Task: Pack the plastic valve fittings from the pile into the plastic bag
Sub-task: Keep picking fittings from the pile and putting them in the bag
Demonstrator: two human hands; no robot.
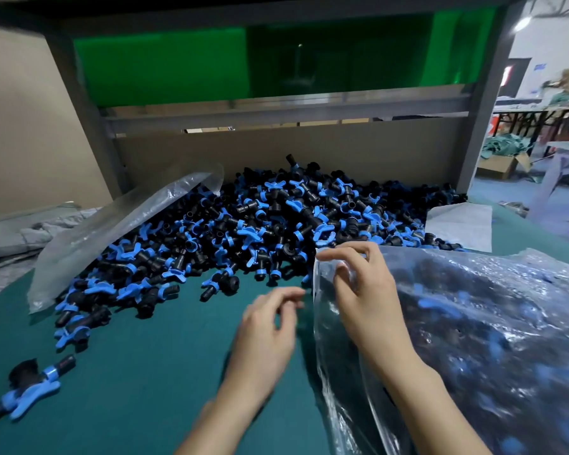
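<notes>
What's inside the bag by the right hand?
The bag holds many black and blue fittings, visible blurred through the clear plastic. The right hand pinches its rim. How full it is cannot be judged: glare, the hand and the frame edge hide part of it.

This is a factory packing station. A large pile of identical black-and-blue valve fittings (260, 221) lies on a green-covered workbench (151, 372) with a grey metal frame (286, 110) and cardboard backing. Beyond it to the right, an open hall holds cardboard boxes (503, 164) and other tables (532, 116).
</notes>
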